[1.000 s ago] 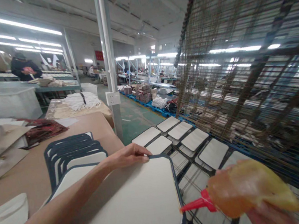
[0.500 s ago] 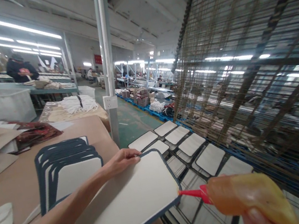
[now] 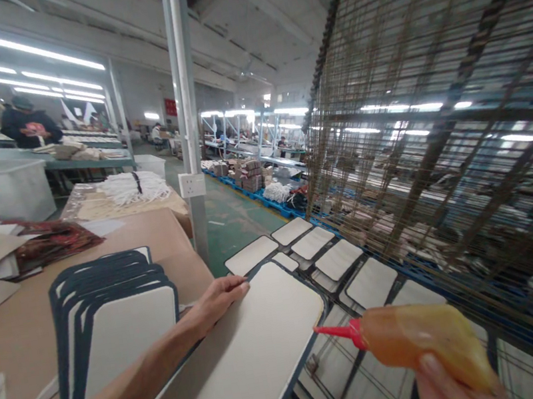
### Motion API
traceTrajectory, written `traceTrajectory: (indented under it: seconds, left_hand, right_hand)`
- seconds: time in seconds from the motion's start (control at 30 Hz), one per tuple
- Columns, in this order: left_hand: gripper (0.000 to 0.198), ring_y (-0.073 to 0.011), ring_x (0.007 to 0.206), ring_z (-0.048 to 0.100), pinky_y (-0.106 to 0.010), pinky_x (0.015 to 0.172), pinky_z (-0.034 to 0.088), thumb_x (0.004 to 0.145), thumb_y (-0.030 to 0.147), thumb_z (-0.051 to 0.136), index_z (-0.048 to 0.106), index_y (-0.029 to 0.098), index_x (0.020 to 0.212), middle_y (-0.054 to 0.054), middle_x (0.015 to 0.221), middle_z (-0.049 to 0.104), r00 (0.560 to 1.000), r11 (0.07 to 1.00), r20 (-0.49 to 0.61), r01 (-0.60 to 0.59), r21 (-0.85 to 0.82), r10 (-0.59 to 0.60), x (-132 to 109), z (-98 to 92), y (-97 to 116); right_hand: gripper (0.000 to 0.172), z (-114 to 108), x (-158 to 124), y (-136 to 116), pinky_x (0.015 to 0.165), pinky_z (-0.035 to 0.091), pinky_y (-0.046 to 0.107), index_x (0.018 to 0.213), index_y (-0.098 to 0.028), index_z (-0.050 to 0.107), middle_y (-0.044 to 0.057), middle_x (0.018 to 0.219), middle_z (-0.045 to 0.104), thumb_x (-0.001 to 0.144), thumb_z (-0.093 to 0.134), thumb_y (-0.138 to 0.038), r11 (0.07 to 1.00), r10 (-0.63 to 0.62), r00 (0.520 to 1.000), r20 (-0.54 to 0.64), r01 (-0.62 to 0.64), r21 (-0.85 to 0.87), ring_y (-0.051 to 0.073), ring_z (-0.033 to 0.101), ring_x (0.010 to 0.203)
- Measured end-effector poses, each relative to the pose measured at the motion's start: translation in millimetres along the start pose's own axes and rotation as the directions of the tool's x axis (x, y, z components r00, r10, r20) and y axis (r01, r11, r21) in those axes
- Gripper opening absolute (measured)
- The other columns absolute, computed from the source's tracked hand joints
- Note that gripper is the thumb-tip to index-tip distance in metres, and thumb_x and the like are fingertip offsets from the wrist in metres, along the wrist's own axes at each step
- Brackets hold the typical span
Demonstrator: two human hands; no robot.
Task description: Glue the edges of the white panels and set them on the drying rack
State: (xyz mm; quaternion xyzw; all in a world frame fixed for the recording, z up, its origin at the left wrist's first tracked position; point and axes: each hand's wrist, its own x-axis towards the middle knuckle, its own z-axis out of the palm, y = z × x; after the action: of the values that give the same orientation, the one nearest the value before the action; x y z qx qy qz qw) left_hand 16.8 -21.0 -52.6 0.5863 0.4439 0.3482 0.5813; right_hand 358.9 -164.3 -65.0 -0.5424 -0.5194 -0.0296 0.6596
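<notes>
Head view: the white rectangular panel with dark blue edging (image 3: 250, 350) is lying near the middle, half on the brown table (image 3: 14, 334) and jutting out to the right over a low wire rack shelf (image 3: 343, 363). The left hand (image 3: 216, 298) is resting on its far edge with the fingers stretched flat; the thumb is hidden, so I cannot tell whether it is pinching or only pressing. The right hand (image 3: 448, 386), near and to the right, is closing around a soft orange squeeze bottle with a red nozzle (image 3: 420, 340), and the nozzle tip is pointing at the panel's right edge, just beside it but apart.

Judging by how things are lying, the work is sitting somewhere in the middle. Several white panels (image 3: 337, 259) are already lying spread on the shelf, farther off. A fanned stack of blue-edged panels (image 3: 114, 325) is waiting on the table to the left.

Farther out, a tall wire drying rack (image 3: 433, 99) is filling the right side, a grey steel pillar (image 3: 185, 104) is standing beyond the table, and a person in dark clothes (image 3: 26, 123) is working far left.
</notes>
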Motion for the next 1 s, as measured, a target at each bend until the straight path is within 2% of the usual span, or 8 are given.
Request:
traceTrajectory:
  seconds: [0.13,0.27,0.47,0.53,0.63,0.8,0.93,1.0]
  left_hand:
    - [0.048,-0.0099,0.051,0.048,-0.020,0.047,0.034,0.063,0.060,0.064,0.053,0.015,0.076,0.003,0.061,0.056,1.000,1.000,-0.011,0.009,-0.026,-0.010,-4.2,4.2,1.7]
    - [0.052,-0.0090,0.052,0.046,-0.020,0.048,0.035,0.058,0.062,0.065,0.050,0.016,0.078,0.005,0.061,0.053,0.998,0.997,-0.038,0.042,-0.072,-0.045,-5.0,6.2,1.1]
    - [0.052,-0.0097,0.053,0.048,-0.020,0.048,0.037,0.057,0.061,0.065,0.048,0.018,0.081,0.006,0.062,0.053,0.996,0.991,-0.027,0.086,-0.102,-0.089,-0.5,2.8,-5.4]
    - [0.051,-0.0101,0.053,0.049,-0.020,0.048,0.036,0.058,0.060,0.065,0.047,0.018,0.081,0.006,0.062,0.053,0.995,0.991,-0.016,0.092,-0.097,-0.094,1.1,1.1,-9.2]
    - [0.049,-0.0114,0.057,0.051,-0.021,0.050,0.037,0.062,0.060,0.063,0.046,0.018,0.081,0.004,0.065,0.055,0.997,0.994,0.006,0.074,-0.082,-0.073,2.9,-0.6,-13.6]
    - [0.046,-0.0130,0.061,0.053,-0.022,0.052,0.036,0.064,0.058,0.061,0.046,0.019,0.083,0.003,0.069,0.056,0.998,0.998,0.010,0.055,-0.036,-0.055,7.0,-2.9,-16.2]
    - [0.049,-0.0115,0.056,0.049,-0.022,0.051,0.036,0.063,0.060,0.060,0.045,0.019,0.084,0.005,0.065,0.052,0.997,0.997,0.013,0.073,0.008,-0.073,9.6,-5.4,-16.3]
    - [0.049,-0.0111,0.054,0.048,-0.022,0.050,0.035,0.063,0.061,0.060,0.044,0.020,0.083,0.006,0.063,0.050,0.996,0.997,0.021,0.082,0.016,-0.082,9.4,-6.5,-15.0]
  right_hand:
    - [0.032,10.2,-4.0,8.2,0.056,0.055,0.038,0.065,-0.021,0.064,0.001,0.057,0.058,0.043,0.085,-0.030,0.980,0.134,0.991,0.000,-0.132,0.150,0.024,0.061,0.058]
    - [0.040,27.0,-9.6,-0.4,0.068,0.056,0.039,0.087,-0.021,0.064,0.002,0.070,0.063,0.052,0.082,-0.027,0.879,0.314,0.947,0.064,-0.316,0.356,0.026,0.065,0.075]
    - [0.056,38.1,-17.8,-3.9,0.074,0.056,0.036,0.102,-0.018,0.063,0.008,0.092,0.069,0.051,0.084,-0.028,0.801,0.449,0.892,0.056,-0.430,0.416,0.026,0.065,0.084]
    - [0.048,36.5,-19.0,1.3,0.074,0.057,0.038,0.094,-0.017,0.065,0.009,0.093,0.070,0.052,0.084,-0.028,0.812,0.426,0.901,0.078,-0.419,0.405,0.028,0.066,0.084]
    - [0.033,31.6,-17.6,12.4,0.070,0.058,0.033,0.082,-0.017,0.068,0.007,0.088,0.071,0.053,0.083,-0.021,0.875,0.294,0.950,0.105,-0.312,0.370,0.027,0.067,0.082]
    - [0.027,26.9,-12.5,18.6,0.056,0.059,0.030,0.077,-0.020,0.069,0.003,0.064,0.067,0.054,0.083,-0.026,0.908,0.156,0.974,0.163,-0.207,0.365,0.027,0.067,0.072]
    - [0.027,28.1,-17.2,7.1,0.058,0.059,0.034,0.083,-0.021,0.069,0.004,0.072,0.068,0.059,0.080,-0.028,0.965,0.091,0.989,0.119,-0.117,0.235,0.027,0.067,0.074]
    - [0.026,27.6,-20.9,3.5,0.058,0.058,0.035,0.081,-0.022,0.069,0.003,0.072,0.067,0.058,0.081,-0.028,0.976,0.061,0.994,0.093,-0.079,0.202,0.027,0.066,0.073]
